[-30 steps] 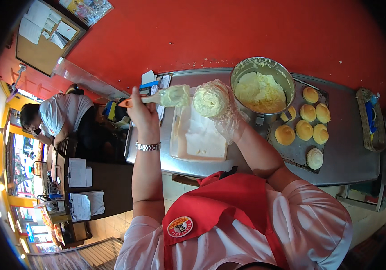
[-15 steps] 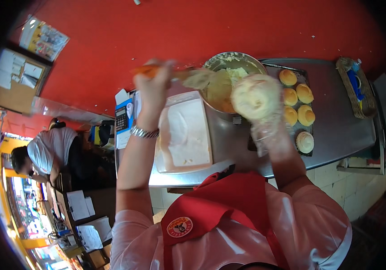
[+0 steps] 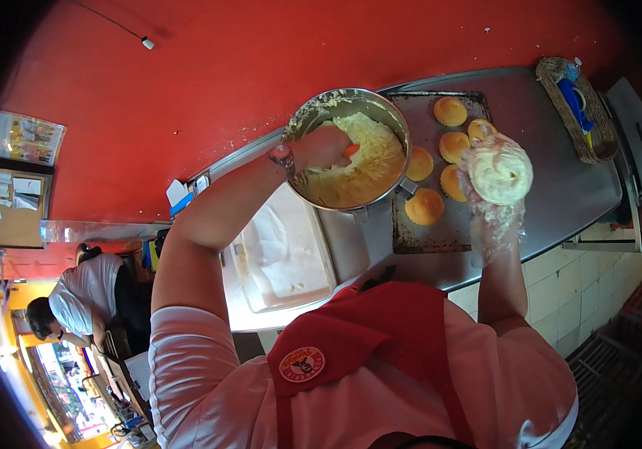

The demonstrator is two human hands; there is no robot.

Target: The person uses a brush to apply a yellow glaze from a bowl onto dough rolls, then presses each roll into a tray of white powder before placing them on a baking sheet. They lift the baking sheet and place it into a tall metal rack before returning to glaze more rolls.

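Note:
My left hand (image 3: pixel 319 147) reaches down into a metal mixing bowl (image 3: pixel 408 153) of pale yellow cream (image 3: pixel 372 153). Its fingers close around a spatula, of which only a bit of orange handle (image 3: pixel 351 150) shows; the blade is hidden. My right hand (image 3: pixel 494 228), in a clear plastic glove, holds up a bun topped with a swirl of cream (image 3: pixel 502 176), over the right side of a dark baking tray (image 3: pixel 411 241). Several plain golden buns (image 3: pixel 424 206) sit on that tray; the raised bun and hand hide part of it.
A white rectangular tub (image 3: pixel 321 288) with a whitish smear inside stands left of the bowl. At the far right is a wicker basket (image 3: pixel 596 146) holding blue items. A red wall (image 3: pixel 261 60) rises behind the steel table (image 3: pixel 553 105). Another person (image 3: pixel 85 288) bends over at the left.
My left hand has gone from beside the bowl down into it with the spatula. My right hand has carried the cream-topped bun rightward, away from the bowl. The whole view has shifted.

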